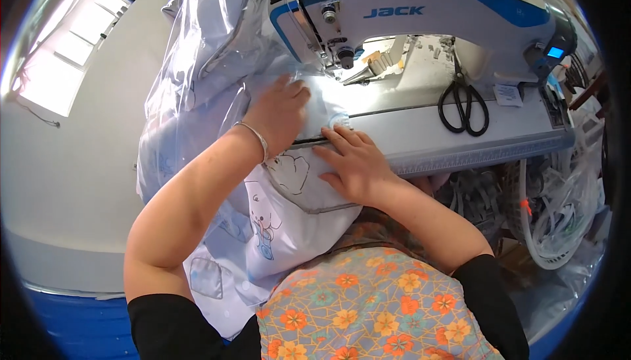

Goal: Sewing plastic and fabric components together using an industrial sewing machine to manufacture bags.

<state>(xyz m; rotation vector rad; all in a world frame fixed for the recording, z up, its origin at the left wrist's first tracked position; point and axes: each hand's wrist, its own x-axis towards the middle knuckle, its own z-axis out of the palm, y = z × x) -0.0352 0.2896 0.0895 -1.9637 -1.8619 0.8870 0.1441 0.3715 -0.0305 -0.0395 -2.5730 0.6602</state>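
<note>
Pale blue and white cloth [276, 242] with grey piping and printed cartoon dogs lies over the front of the sewing machine [420, 15] and hangs toward my lap. My left hand [279, 115], with a bracelet at the wrist, rests on the cloth just left of the needle area. Its fingers are bent and slightly apart, and its thumb is hidden. Lower and to the right, my right hand [355, 163] lies on the cloth with fingers spread, beside a dark piped edge. The needle tip is lost in the lamp's glare.
Black-handled scissors [464, 107] lie on the machine bed at right. Clear plastic sheeting [177, 77] and more cloth are heaped at left. A white basket [552, 251] with plastic bags stands at lower right. A ruler strip [460, 156] runs along the table's front edge.
</note>
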